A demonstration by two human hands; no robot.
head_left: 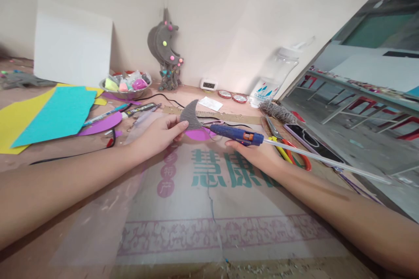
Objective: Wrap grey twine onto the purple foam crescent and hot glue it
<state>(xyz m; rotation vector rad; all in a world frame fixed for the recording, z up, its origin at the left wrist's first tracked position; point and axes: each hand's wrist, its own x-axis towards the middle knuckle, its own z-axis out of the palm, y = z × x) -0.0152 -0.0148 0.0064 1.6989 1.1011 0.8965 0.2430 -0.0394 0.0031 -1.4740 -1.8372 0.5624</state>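
My left hand (175,130) pinches a small grey crescent (190,117) that looks wrapped in yarn, thumb in front and fingers behind. In my right hand (253,152) is a blue glue gun (237,134) with an orange part on its body. A long translucent glue stick (327,159) sticks out of its back end toward the right. The gun's nozzle points left and meets or nearly meets the crescent's right edge; whether they touch I cannot tell. Behind and below the crescent lies a purple piece (198,134).
Printed plastic sheeting (176,218) covers the work surface. Yellow-handled scissors (284,151), a phone (312,144) and grey yarn (278,111) lie right; a bottle (275,74) stands behind. Turquoise sheet (59,115) and a bowl (126,92) sit left. A decorated grey moon (163,43) hangs at the back.
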